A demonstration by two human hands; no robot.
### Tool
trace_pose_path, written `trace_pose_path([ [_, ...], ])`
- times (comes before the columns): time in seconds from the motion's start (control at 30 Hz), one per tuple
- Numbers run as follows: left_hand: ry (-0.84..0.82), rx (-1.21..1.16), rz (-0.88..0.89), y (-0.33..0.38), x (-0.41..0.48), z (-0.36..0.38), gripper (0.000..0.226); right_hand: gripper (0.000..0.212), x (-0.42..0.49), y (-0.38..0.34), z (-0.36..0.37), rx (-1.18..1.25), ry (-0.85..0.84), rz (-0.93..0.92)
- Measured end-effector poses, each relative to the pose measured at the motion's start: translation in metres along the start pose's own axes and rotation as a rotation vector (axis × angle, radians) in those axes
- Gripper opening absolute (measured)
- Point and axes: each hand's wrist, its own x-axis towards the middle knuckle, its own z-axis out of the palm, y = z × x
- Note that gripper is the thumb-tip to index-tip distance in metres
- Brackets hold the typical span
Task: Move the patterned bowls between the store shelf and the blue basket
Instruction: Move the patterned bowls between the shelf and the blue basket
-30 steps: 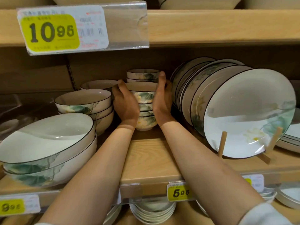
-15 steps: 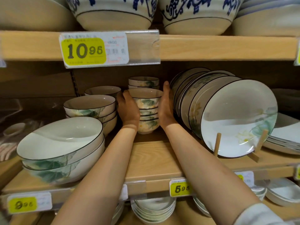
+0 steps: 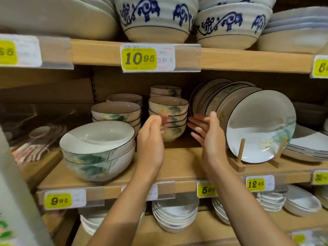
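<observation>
A stack of small patterned bowls (image 3: 168, 112), cream with green leaves and dark rims, stands at the back of the middle wooden shelf (image 3: 181, 167). A second such stack (image 3: 166, 90) sits behind it. My left hand (image 3: 150, 139) hovers just in front of the stack on its left, fingers apart, holding nothing. My right hand (image 3: 207, 137) is on the stack's right, palm turned inward, fingers apart, also clear of the bowls. The blue basket is out of view.
Medium leaf-pattern bowls (image 3: 116, 113) and two large ones (image 3: 97, 150) stand to the left. Upright plates (image 3: 257, 125) lean on a wooden rack (image 3: 241, 157) to the right. Blue-patterned bowls (image 3: 156, 16) fill the shelf above; white dishes (image 3: 175, 215) sit below.
Both hands have let go of the stack of small bowls and drawn back toward me. The stack stays on the shelf. The camera has pulled back and tilted up.
</observation>
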Motion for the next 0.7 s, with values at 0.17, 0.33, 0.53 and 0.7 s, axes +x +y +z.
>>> trace_pose_path([
  [0.17, 0.049, -0.063, -0.121, -0.005, -0.062, -0.037, 0.041, 0.054, -0.054, 0.000, -0.030, 0.138, -0.135, 0.074],
  [0.33, 0.275, -0.019, -0.191, -0.008, -0.118, -0.061, 0.037, 0.037, -0.093, 0.009, -0.050, 0.208, -0.255, 0.222],
  [0.53, 0.565, 0.020, -0.254, 0.008, -0.204, -0.093, 0.036, 0.030, -0.145, 0.033, -0.050, 0.179, -0.469, 0.407],
  [0.7, 0.795, 0.062, -0.284, 0.039, -0.281, -0.140, 0.032, 0.027, -0.209, 0.050, -0.033, 0.173, -0.667, 0.558],
])
